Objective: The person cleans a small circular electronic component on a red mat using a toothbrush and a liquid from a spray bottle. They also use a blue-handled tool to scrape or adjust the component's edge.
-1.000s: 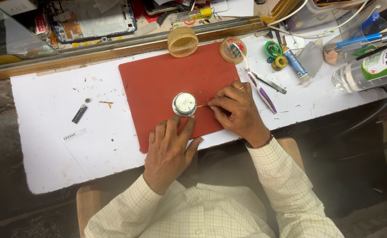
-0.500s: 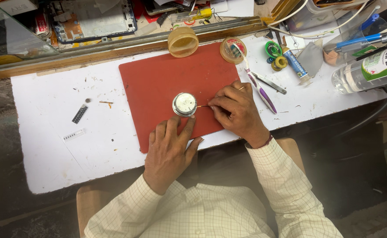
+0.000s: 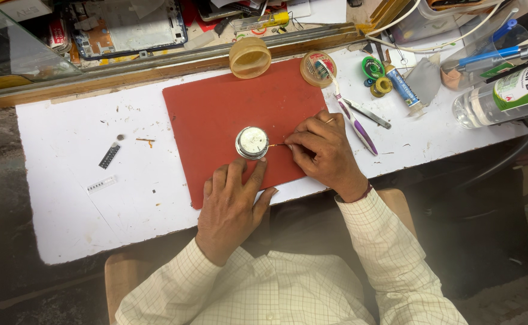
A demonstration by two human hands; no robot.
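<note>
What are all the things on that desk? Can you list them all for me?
round watch case: one, silver with pale face, on the mat
mat: one, red, middle of the white table
thin tool: one, gold-toned, touching the watch case's right edge
round lids: two, tan, mat's top edge
pen: one, purple, right of mat
tape rolls: green and yellow, top right
plastic bottle: one, clear, far right
left hand: fingertips at the watch case
right hand: pinching the thin tool

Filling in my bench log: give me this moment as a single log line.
left hand: steadies round watch | right hand: pinches thin tool at watch edge | surface: red mat on white table
</note>
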